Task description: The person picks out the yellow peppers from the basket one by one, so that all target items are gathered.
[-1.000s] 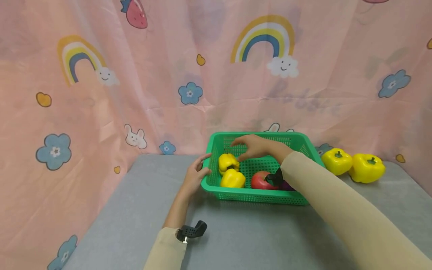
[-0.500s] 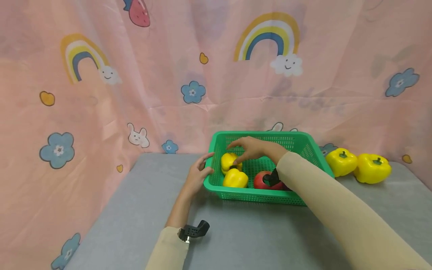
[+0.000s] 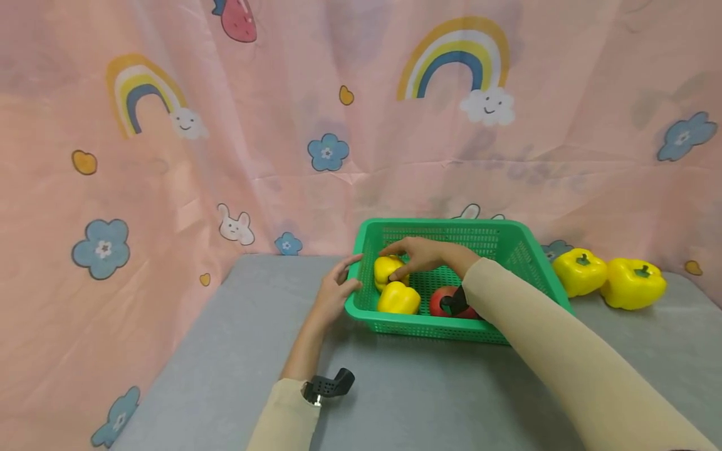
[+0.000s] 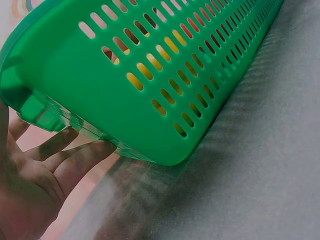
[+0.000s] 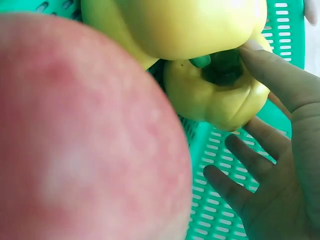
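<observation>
My right hand (image 3: 424,254) reaches into the green plastic basket (image 3: 429,320) and grips the rear yellow bell pepper (image 3: 386,269). Its thumb is on the pepper near the stem, and fingers curve round the far side. In the right wrist view, this pepper (image 5: 200,97) shows its dark green stem. Another yellow bell pepper (image 3: 399,299) lies just in front of it. My left hand (image 3: 331,292) is at the basket's left end, its fingers (image 4: 82,160) extended against the end wall and rim.
A red round fruit (image 3: 442,299) lies in the basket's front part, partly behind the right wrist's camera. Two more yellow bell peppers, one nearer (image 3: 581,273) and one farther right (image 3: 633,284), stand on the grey table (image 3: 237,351). A pink patterned curtain (image 3: 271,106) hangs behind.
My right hand has lowered onto the rear pepper, and its thumb and fingers have closed round it. The left hand stays at the basket's end. The head view has shifted slightly.
</observation>
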A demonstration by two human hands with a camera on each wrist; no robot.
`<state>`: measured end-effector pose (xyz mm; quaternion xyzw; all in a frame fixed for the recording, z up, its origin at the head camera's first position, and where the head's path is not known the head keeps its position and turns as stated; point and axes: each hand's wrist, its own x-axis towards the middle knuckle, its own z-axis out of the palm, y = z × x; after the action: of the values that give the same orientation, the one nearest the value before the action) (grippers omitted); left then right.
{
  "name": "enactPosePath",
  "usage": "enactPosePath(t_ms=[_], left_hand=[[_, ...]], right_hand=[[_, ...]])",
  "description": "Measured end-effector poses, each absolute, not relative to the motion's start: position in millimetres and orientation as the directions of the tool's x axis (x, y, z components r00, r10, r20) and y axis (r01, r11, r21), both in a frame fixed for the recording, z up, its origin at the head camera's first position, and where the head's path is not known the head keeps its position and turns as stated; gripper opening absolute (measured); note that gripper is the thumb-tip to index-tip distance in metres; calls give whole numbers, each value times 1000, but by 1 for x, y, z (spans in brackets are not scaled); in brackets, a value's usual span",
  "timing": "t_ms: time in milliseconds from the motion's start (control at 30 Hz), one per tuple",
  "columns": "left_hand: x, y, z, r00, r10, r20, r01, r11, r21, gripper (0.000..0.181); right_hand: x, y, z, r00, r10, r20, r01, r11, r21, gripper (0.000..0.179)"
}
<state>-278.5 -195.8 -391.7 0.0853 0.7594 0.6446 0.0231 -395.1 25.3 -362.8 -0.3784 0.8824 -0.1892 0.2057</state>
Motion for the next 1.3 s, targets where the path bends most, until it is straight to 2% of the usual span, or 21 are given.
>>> enactPosePath(t_ms=[167, 567, 1067, 1300], left_hand=[[-278, -190, -391, -980, 183, 77, 103, 141, 985, 58], [-276, -184, -387, -979, 183, 88, 115, 145, 983, 58], [-274, -189, -387, -980, 176, 90, 117, 149, 982, 57], [-273, -193, -388, -980, 176, 94, 121, 148, 982, 58]], right_hand=[[-393, 32, -363, -639, -740, -209, -564, 636, -527, 65], [-391, 48, -353, -706, -694, -144, -538, 657, -529, 62], [-381, 71, -326, -717, -695, -58, -559, 622, -548, 58], [-368, 90, -315, -752, -658, 22, -523, 576, -628, 58]])
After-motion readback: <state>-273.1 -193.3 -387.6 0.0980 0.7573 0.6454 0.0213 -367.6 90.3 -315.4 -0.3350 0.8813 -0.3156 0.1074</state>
